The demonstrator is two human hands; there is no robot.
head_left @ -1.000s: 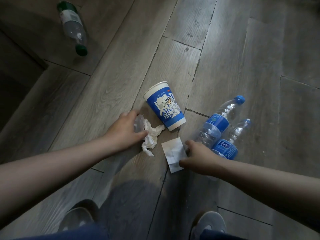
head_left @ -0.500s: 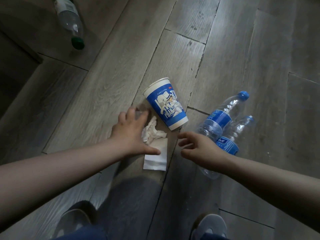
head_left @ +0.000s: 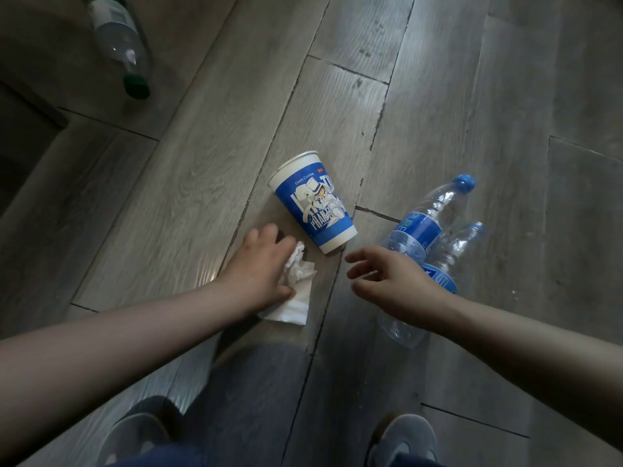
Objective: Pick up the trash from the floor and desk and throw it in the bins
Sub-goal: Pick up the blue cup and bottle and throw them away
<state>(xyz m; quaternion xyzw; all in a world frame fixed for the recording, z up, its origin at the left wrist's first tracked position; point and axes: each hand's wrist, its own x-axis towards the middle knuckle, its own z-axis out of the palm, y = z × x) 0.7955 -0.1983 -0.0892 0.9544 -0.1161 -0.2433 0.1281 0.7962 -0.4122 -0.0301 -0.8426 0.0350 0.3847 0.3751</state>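
— Where is the trash found?
— On the floor (head_left: 188,183): a crumpled tissue (head_left: 300,269) is gripped by the left hand (head_left: 259,274), beside the cup (head_left: 313,203).
— And the right hand (head_left: 394,284)?
— Held open, fingers spread, near the blue-labelled bottle (head_left: 421,230).

small white "cotti coffee" just below the rim of the blue paper cup (head_left: 313,203); larger slanted white letters "phan" lower on its side, the rest cut off by the curve. "pure" in pale letters along the blue label of the water bottle (head_left: 416,230). label print on the second bottle (head_left: 441,281) and on the green-capped bottle (head_left: 118,38) too small to read.
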